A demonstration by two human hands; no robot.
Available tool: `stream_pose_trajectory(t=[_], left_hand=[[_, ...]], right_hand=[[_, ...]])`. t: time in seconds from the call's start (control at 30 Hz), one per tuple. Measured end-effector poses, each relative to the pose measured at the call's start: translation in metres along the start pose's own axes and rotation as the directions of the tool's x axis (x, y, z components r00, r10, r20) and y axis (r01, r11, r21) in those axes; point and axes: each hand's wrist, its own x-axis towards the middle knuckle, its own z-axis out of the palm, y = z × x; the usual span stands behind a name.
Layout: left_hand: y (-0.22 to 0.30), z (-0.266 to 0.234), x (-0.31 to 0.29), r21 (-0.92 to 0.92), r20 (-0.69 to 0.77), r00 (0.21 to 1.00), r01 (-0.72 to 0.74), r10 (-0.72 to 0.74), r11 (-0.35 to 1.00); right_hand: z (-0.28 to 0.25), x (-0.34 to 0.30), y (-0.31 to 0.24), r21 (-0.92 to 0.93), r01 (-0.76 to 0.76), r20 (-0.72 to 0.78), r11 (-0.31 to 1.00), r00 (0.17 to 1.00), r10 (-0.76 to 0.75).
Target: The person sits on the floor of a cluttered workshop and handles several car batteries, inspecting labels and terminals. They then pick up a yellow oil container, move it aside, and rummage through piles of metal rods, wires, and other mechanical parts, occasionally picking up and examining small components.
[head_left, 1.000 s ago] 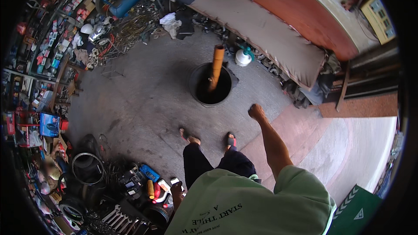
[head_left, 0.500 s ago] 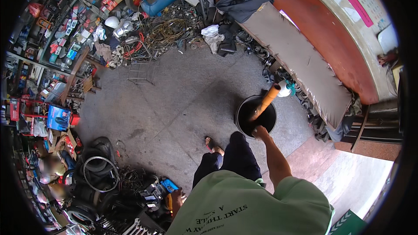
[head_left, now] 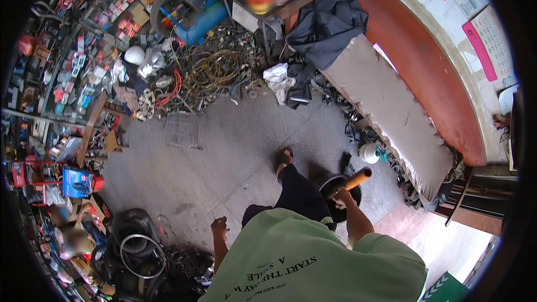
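Note:
My right hand (head_left: 342, 199) is closed over a round black bucket (head_left: 358, 194). It is beside the lower visible end of an orange-brown tube (head_left: 358, 178) that leans out of the bucket. Whether the fingers grip the tube or a handle of the bucket cannot be made out. My left hand (head_left: 220, 225) hangs out to the left over the grey floor, fingers loosely bent and a little apart, with nothing seen in it. My dark trouser legs and one sandalled foot (head_left: 285, 159) are between the hands.
A white container with a green top (head_left: 369, 154) stands beyond the bucket, by a long padded bench (head_left: 391, 112). Tyres and a metal rim (head_left: 142, 256) lie at lower left. A wire rack (head_left: 184, 130), tangled cables (head_left: 218, 70) and crowded shelves line the far and left sides.
My right hand has moved from the bucket's near rim to beside the tube. My left hand has come away from the pile at lower left. One foot has stepped forward.

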Motion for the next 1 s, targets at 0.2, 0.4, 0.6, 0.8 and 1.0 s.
stream_pose_trajectory(t=[0.2,0.4,0.6,0.8,1.0], left_hand=[[0.098,0.037,0.033,0.021,-0.084,0.995,0.049,-0.047,0.999],[0.224,0.073,0.125,0.061,-0.018,0.986,-0.167,0.168,0.984],[0.423,0.136,0.209,0.017,0.182,0.919,-0.359,0.350,0.933],[0.572,0.164,0.239,0.158,0.348,0.834,-0.503,0.429,0.850],[0.608,0.250,0.278,0.263,0.584,0.667,-0.695,0.463,0.669]], right_hand=[[-0.147,0.030,-0.263,-0.309,0.534,-0.359,0.787,0.701,-0.617],[-0.236,0.006,-0.415,-0.110,0.718,-0.595,0.687,0.506,-0.624],[-0.182,0.120,-0.366,-0.290,0.419,-0.438,0.860,0.741,-0.509],[-0.135,0.050,-0.346,0.279,-0.032,-0.137,0.960,0.988,0.073],[-0.132,0.125,-0.329,0.087,0.171,-0.328,0.981,0.935,-0.134]])
